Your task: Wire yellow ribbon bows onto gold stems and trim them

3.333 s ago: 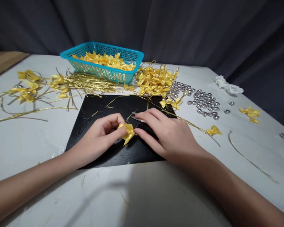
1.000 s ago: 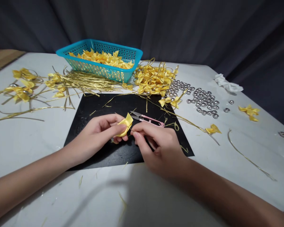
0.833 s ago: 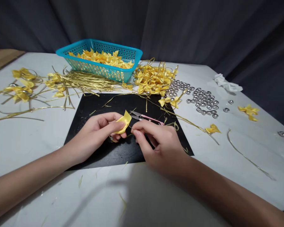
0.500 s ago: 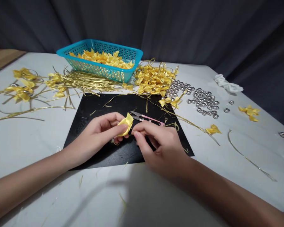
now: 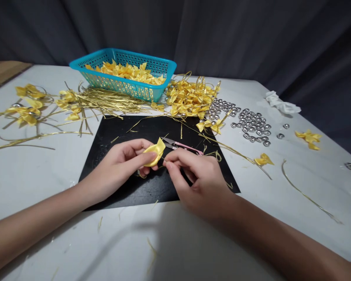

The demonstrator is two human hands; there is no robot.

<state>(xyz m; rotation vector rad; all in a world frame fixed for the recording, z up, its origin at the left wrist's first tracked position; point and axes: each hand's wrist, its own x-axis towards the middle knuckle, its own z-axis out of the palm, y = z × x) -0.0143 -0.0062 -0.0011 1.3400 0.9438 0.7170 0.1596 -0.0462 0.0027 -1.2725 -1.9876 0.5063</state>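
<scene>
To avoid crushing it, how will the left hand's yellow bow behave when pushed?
The yellow bow is probably light and floppy: it looks like thin folded ribbon. It may slip in the left hand, given its satin sheen.

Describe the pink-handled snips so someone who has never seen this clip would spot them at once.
Start from the black mat lying on the white table. On it, just beyond the right hand, lie the snips, partly hidden by that hand. Unlike the loose gold strands around them, they have pointed metal blades and a pink handle.
</scene>
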